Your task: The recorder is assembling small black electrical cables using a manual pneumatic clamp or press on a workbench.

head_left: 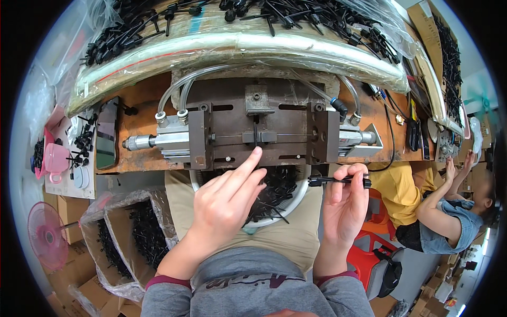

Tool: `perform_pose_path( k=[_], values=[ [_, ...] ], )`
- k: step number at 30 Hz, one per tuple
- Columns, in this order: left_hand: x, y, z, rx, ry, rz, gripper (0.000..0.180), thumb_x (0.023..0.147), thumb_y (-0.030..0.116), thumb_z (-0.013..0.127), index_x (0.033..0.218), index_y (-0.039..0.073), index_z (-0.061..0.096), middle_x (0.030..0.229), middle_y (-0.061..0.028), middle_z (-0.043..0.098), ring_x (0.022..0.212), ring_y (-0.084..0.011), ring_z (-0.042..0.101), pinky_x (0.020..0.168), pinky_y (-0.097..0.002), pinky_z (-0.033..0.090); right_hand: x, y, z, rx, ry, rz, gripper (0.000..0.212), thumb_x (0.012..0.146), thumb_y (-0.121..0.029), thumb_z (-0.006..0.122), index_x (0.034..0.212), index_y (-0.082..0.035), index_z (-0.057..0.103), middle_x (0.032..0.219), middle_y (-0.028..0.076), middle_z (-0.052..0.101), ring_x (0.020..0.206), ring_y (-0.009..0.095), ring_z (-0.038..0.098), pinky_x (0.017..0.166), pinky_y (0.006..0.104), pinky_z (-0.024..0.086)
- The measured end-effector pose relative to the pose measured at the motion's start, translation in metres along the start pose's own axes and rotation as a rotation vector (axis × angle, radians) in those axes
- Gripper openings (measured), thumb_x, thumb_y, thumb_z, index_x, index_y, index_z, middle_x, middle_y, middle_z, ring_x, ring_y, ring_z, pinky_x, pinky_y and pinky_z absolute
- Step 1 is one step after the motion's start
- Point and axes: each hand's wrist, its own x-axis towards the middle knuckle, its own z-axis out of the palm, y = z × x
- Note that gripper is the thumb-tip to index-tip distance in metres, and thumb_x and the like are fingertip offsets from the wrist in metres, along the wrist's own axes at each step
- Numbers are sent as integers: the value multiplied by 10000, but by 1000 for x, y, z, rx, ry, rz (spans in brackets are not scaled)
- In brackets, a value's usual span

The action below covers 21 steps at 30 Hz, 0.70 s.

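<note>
A dark metal fixture (232, 95) with a pneumatic cylinder at each side stands on the wooden bench. At its middle, a thin black rod-shaped part (256, 132) lies upright in the picture between two small clamp blocks (268, 137). My left hand (224, 198) has its index finger stretched out, the fingertip at the near end of that part, and it grips nothing. To the right of the bowl, my right hand (346, 203) pinches black rod-shaped parts (338, 181) with thicker ends, held sideways; how many is unclear. Below the fixture, a white bowl (302, 198) holds many more such parts.
A plastic-covered pile of black parts (285, 16) spans the bench's far side. Clear air hoses (174, 92) arch to the cylinders. A phone (107, 132) lies left, with a pink cup (56, 158) beyond. Lined boxes (142, 232) stand lower left. Another person (449, 216) sits at right.
</note>
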Motion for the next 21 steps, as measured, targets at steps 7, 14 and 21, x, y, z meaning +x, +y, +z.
perform_pose_path(
  k=[7, 14, 21],
  values=[
    [10, -7, 6, 136, -45, 81, 221, 742, 83, 739, 945, -3, 719, 1238, -144, 678, 586, -136, 610, 568, -263, 479, -1, -1, 1, 17, -17, 7, 181, 1068, -196, 443, 1048, -39, 531, 968, 178, 653, 590, 138, 543, 555, 236, 443],
    [12, -4, 2, 149, -78, 59, 240, 737, 88, 749, 958, -1, 716, 1225, -137, 685, 575, -135, 609, 549, -264, 461, -2, 1, 2, 83, -88, 81, 257, 1087, -220, 369, 962, -29, 488, 967, 216, 639, 510, 130, 484, 494, 232, 411],
    [13, 19, -24, -493, -140, -137, 408, 699, 87, 848, 1085, 26, 727, 1114, -118, 723, 834, -210, 722, 715, -291, 579, -8, 1, 7, 61, -188, 223, 285, 1081, -228, 375, 937, -11, 492, 1014, 245, 617, 497, 124, 480, 494, 223, 411]
  ],
)
